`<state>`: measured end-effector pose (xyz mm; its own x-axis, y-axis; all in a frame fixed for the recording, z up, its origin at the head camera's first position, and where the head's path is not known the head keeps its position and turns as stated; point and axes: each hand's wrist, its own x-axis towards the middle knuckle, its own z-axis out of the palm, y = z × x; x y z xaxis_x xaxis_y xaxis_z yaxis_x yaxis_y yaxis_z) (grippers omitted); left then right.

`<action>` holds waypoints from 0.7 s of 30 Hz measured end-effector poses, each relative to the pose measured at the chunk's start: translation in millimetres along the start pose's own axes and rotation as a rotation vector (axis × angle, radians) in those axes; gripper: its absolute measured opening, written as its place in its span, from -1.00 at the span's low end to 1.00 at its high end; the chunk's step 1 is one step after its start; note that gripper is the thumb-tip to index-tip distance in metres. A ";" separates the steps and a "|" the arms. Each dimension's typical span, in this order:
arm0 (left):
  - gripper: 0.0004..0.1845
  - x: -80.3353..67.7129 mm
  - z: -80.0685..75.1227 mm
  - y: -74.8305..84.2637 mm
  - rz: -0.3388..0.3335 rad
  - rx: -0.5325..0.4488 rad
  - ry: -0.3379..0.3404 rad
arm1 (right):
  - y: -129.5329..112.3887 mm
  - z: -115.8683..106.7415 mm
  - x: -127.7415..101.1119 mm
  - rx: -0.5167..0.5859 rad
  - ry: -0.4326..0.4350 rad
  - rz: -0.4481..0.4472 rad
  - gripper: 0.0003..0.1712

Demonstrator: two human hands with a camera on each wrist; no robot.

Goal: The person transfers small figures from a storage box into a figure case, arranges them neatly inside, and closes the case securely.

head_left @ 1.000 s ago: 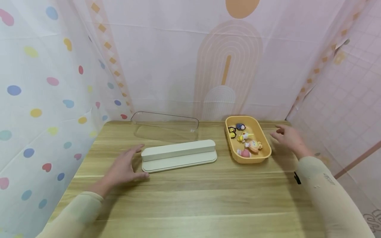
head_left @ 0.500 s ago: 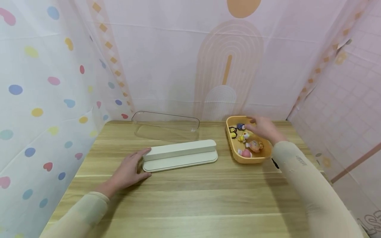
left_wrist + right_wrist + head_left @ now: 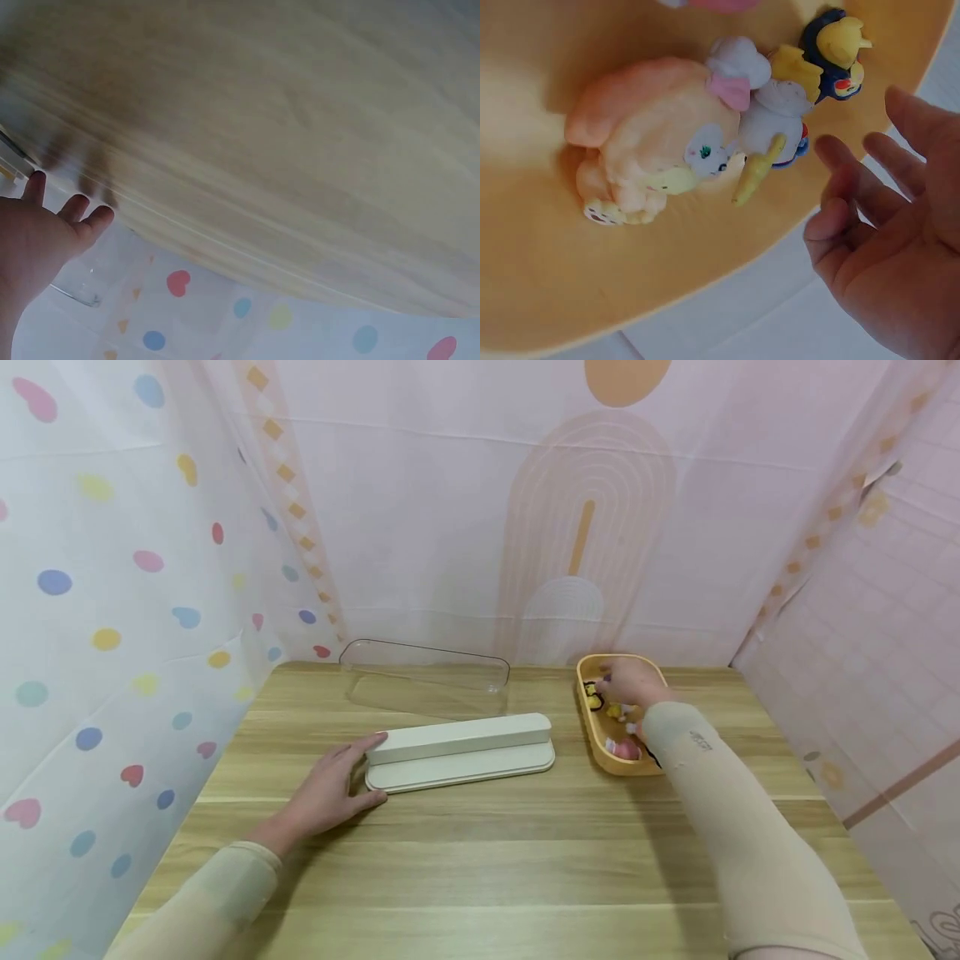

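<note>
Fingers [image 3: 840, 161] of my right hand [image 3: 896, 247] hang loose and empty over the figurines [image 3: 697, 142] in the yellow tray [image 3: 600, 752]; I pinch one squarely while my flat left hand [image 3: 330, 789] steadies the white base [image 3: 461, 752].

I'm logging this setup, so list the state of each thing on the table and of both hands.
Left hand: open, fingers resting against the white base's end.
Right hand: open, over the yellow tray, holding nothing.
White base: uncovered, flat on the table.
Clear cover: off, lying behind the base.
Yellow tray: holds small toy figures.
</note>
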<state>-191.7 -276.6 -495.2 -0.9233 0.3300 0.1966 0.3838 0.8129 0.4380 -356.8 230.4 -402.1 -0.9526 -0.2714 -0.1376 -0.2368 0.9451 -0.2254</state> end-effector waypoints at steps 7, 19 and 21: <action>0.00 -0.2 3.8 -0.7 -0.002 -0.010 0.007 | -3.5 7.3 7.7 -0.118 -0.007 0.009 -0.46; 0.00 -2.1 6.2 -1.1 -0.006 0.003 0.019 | -14.9 17.9 16.7 -0.068 -0.092 0.073 -0.71; 0.00 -1.5 6.1 -1.3 0.002 0.007 0.024 | -16.6 17.9 16.8 -0.074 -0.092 0.078 -0.72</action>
<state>-190.9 -275.2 -501.4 -0.9219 0.3198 0.2187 0.3853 0.8156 0.4316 -365.5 206.9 -417.9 -0.9478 -0.2090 -0.2409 -0.1794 0.9739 -0.1392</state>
